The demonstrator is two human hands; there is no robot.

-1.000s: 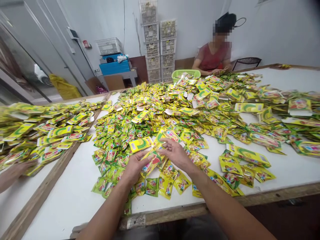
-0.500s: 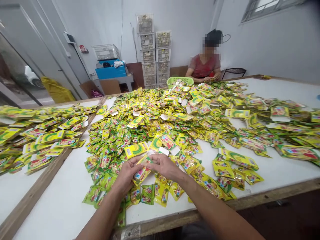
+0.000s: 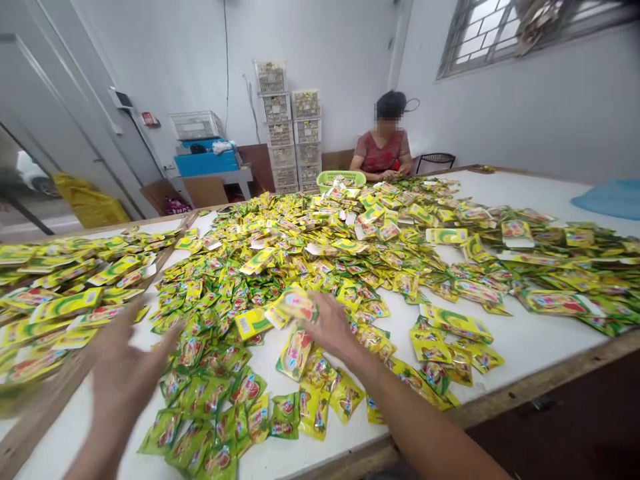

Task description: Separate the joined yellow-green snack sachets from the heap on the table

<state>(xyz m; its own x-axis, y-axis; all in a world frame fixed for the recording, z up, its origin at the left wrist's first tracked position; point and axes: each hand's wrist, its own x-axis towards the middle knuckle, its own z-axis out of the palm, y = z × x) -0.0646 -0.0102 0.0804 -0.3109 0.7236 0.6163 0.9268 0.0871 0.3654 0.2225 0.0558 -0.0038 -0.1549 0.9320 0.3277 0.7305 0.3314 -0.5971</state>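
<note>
My left hand (image 3: pixel 125 367) is blurred, its thumb and fingers spread apart, over the wooden divider strip (image 3: pixel 55 413) at the left. Nothing shows between those fingers. My right hand (image 3: pixel 330 327) is closed around one end of a small yellow carton (image 3: pixel 300 303), which is smeared by motion. Just below it another printed carton (image 3: pixel 295 353) lies on the white table, and a yellow carton (image 3: pixel 253 324) rests to its left. Green sachets (image 3: pixel 200 393) and yellow sachets (image 3: pixel 315 407) are scattered in front of me.
A large heap of sachets and cartons (image 3: pixel 300 233) covers the table's middle. Beyond the divider lie many filled-looking cartons (image 3: pixel 65 303). A co-worker (image 3: pixel 383 150) sits across, beside a green basket (image 3: pixel 345 177). Stacked crates (image 3: pixel 280 127) stand behind.
My left hand has come off the carton that both hands held and has swung left to the divider. My right hand now grips a carton alone. The view has shifted right and up.
</note>
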